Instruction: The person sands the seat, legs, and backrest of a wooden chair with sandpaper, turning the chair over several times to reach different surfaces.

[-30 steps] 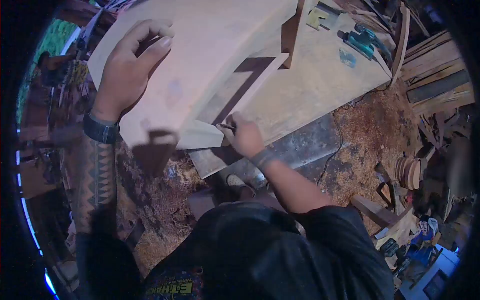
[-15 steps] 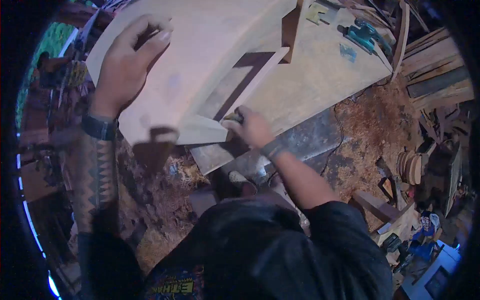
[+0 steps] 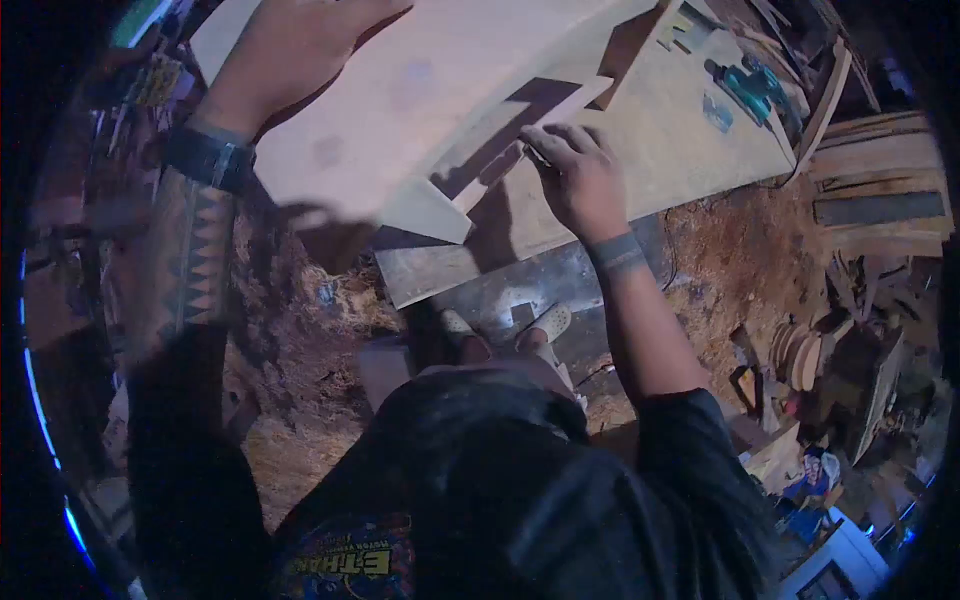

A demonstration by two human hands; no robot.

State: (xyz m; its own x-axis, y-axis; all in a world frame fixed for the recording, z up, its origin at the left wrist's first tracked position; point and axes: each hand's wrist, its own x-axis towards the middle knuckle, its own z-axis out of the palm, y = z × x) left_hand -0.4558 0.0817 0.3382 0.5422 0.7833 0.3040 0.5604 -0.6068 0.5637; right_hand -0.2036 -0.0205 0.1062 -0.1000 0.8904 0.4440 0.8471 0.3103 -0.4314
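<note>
My left hand [image 3: 300, 50] lies over the broad pale wooden panel [image 3: 350, 130] at the upper left, fingers stretched along it and partly cut off by the top edge of the view. My right hand [image 3: 580, 180] is closed at the long narrow edge strip [image 3: 490, 177] of the raised wooden frame on that panel. Its thumb and fingers pinch together at the strip; I cannot tell what small thing they hold. A short angled end piece [image 3: 428, 212] joins the strip nearer to me. Under the panel lies a wide worktop board [image 3: 660, 150].
A teal power sander [image 3: 750, 92] sits at the board's far right. Stacked planks [image 3: 880, 180] and a curved wooden strip [image 3: 825, 110] stand beyond it. Sawdust covers the floor [image 3: 310, 390]; scraps and round wooden pieces [image 3: 797, 357] lie at the right.
My right hand has slid up and away along the strip from its near end. My left hand has moved forward and right, from curled to stretched out over the panel.
</note>
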